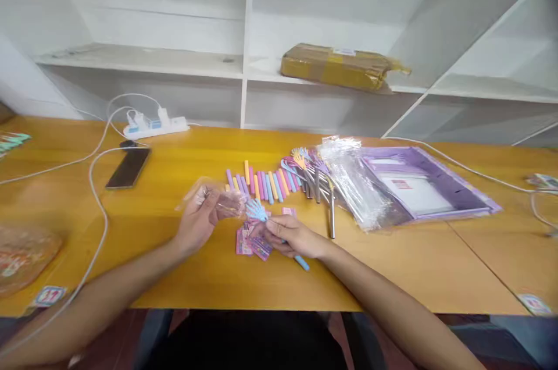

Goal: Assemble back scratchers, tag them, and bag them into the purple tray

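My left hand [199, 217] is closed on a crinkled clear plastic bag [230, 203], held above the table. In my right hand [293, 235] is a back scratcher with a light blue hand-shaped head [256, 210]; its blue handle end [301, 263] sticks out below my fingers. The blue head is right beside the bag's edge; I cannot tell whether it is inside. Beneath both hands lie several pink and purple printed cards [260, 248]. Just beyond them is a row of pink, yellow, blue and purple handle tubes [265, 185].
More back scratchers [305, 167] with metal rods lie by a pile of clear bags [355, 189]. A purple box [453, 192] is at right. A phone [129, 167], white cable [103, 207] and power strip [157, 127] are at left. A taped parcel [335, 66] sits on the shelf.
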Demonstrator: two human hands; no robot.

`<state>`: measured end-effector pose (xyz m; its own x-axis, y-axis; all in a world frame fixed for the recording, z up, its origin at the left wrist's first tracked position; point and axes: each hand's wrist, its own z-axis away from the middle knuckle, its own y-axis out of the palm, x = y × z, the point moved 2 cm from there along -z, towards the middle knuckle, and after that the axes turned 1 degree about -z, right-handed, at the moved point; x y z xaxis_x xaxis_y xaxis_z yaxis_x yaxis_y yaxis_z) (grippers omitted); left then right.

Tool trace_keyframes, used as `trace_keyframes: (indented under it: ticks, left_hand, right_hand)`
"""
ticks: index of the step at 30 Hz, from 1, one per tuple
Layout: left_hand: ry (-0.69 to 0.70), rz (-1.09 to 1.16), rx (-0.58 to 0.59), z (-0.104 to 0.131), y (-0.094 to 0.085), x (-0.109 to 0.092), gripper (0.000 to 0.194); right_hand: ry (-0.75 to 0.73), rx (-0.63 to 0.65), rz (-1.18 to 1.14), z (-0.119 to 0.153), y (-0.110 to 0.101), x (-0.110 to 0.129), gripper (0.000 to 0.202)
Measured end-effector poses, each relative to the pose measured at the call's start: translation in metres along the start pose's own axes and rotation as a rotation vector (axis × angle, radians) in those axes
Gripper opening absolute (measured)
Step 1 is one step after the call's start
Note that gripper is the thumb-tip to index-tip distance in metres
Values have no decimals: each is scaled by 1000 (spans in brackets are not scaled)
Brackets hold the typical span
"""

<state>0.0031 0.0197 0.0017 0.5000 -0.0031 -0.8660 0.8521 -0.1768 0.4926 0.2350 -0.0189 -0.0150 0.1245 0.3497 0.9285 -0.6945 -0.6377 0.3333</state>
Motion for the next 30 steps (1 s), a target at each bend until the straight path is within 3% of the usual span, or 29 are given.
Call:
trace_keyframes:
  ticks: [15,23,30]
  left_hand:
    - [-169,-71,49,13,7,5,28]
    - [-289,-279,273,21,2,18,33]
    - [-94,-129,-14,-1,-5,-7,26]
  right_hand:
    - [-34,65,223,3,0,5,50]
    - [-34,-11,245,0,7,10,43]
    - [19,-106,422,5,-11,15,49]
